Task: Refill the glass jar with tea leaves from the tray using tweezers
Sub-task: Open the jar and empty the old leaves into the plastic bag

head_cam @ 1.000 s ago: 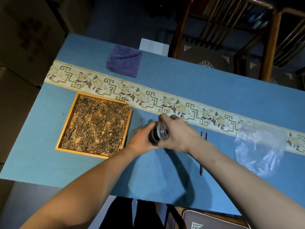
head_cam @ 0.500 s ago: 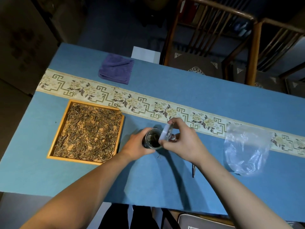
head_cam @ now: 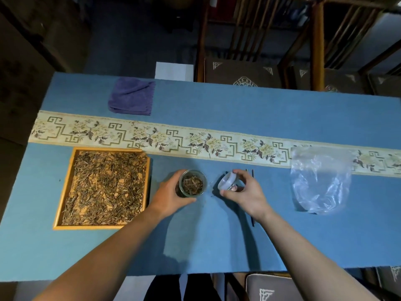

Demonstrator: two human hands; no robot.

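A small glass jar [head_cam: 192, 183] stands upright and uncovered on the blue table, with some tea leaves inside. My left hand [head_cam: 169, 194] grips it from the left side. My right hand [head_cam: 243, 191] holds the clear lid [head_cam: 227, 181] tilted, just right of the jar. Dark tweezers [head_cam: 251, 218] lie on the table, mostly hidden under my right hand and wrist. The wooden tray [head_cam: 69, 181] full of dry tea leaves sits left of the jar.
A crumpled clear plastic bag [head_cam: 321, 179] lies at the right. A folded purple cloth [head_cam: 132, 97] rests at the far left edge. A patterned runner [head_cam: 217, 144] crosses the table. Wooden chairs [head_cam: 249, 51] stand behind.
My right hand took the lid off the jar and carried it to the right. The jar now stands upright in my left hand. The camera tilted upward.
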